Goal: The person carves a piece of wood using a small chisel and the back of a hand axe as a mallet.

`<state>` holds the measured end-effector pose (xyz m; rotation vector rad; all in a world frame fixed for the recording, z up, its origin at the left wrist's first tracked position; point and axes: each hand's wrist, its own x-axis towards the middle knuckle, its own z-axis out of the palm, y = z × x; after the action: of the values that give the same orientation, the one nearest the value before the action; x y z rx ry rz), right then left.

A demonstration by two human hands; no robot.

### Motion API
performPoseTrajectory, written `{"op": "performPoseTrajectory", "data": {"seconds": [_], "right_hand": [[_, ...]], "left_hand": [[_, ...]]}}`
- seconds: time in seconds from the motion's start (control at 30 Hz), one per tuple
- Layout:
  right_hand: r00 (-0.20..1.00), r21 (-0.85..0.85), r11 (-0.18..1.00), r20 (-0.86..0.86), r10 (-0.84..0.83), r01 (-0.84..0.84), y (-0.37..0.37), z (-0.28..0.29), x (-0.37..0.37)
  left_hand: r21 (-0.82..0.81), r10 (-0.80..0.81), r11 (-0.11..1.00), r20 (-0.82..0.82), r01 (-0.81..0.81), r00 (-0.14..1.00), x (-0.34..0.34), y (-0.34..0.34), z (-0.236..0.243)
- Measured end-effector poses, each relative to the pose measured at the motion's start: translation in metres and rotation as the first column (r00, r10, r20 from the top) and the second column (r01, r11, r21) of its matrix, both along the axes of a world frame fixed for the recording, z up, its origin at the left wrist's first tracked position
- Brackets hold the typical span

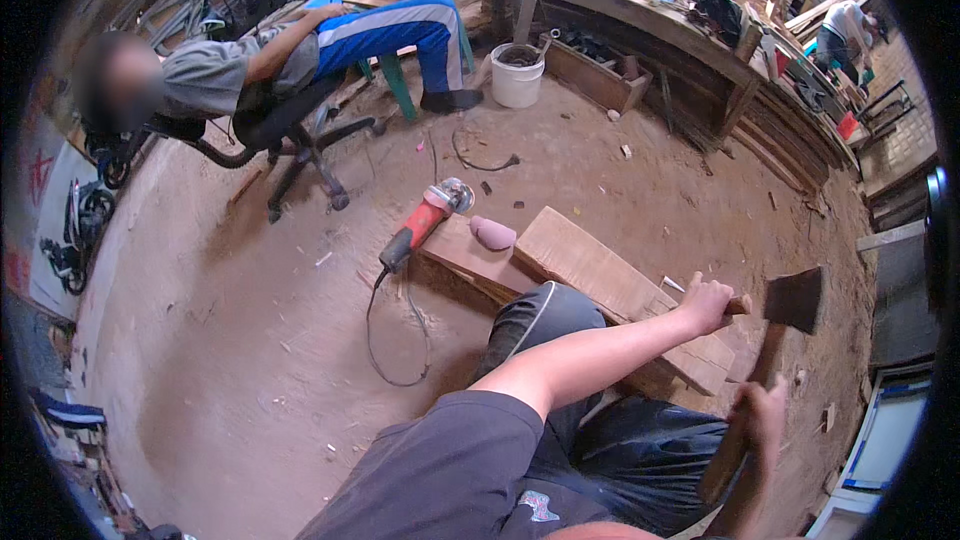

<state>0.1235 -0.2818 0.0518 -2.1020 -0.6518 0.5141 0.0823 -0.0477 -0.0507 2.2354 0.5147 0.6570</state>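
In my right hand (765, 415) is a hatchet, my fingers wrapped round its wooden handle (728, 455). Its dark, broad hatchet head (797, 298) is raised to the right of my left hand (708, 306). My left fist is closed round a short brown wooden piece (739, 306), whose end sticks out toward the hatchet. A narrow pale tip (672, 283) shows on the fist's other side; I cannot tell whether it belongs to the same thing. Below the left hand lies a thick light wooden board (585, 265).
A red angle grinder (420, 225) with a cord lies left of the board, near a pink rounded object (492, 233). Another person (270, 55) reclines on a chair at the back left. A white bucket (517, 75) stands before a long wooden workbench (640, 5).
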Motion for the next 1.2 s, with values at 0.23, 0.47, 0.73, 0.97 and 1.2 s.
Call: {"op": "performPoseTrajectory", "data": {"seconds": [0.23,0.47,0.73,0.97,1.2], "right_hand": [[0.990,0.602,0.798,0.129,-0.052,-0.036,0.030,0.151,0.000],[0.986,-0.207,0.978,-0.165,-0.032,-0.003,-0.007,-0.007,-0.013],[0.961,0.409,0.896,0.132,-0.244,0.172,-0.017,0.142,0.023],[0.979,0.467,0.863,-0.034,-0.201,0.194,0.004,0.095,-0.004],[0.984,-0.069,0.983,-0.033,-0.176,0.173,-0.029,0.012,0.006]], "left_hand": [[-0.017,-0.068,0.998,-0.140,0.066,0.988,-0.009,-0.002,0.003],[-0.055,-0.060,0.997,-0.117,0.054,0.991,-0.005,-0.004,0.002],[-0.076,-0.080,0.995,-0.125,0.071,0.989,-0.011,-0.002,0.003],[-0.031,-0.020,0.999,-0.145,0.016,0.989,-0.006,-0.006,-0.002],[-0.021,-0.022,1.000,-0.027,0.021,0.999,-0.007,-0.010,-0.003]]}}
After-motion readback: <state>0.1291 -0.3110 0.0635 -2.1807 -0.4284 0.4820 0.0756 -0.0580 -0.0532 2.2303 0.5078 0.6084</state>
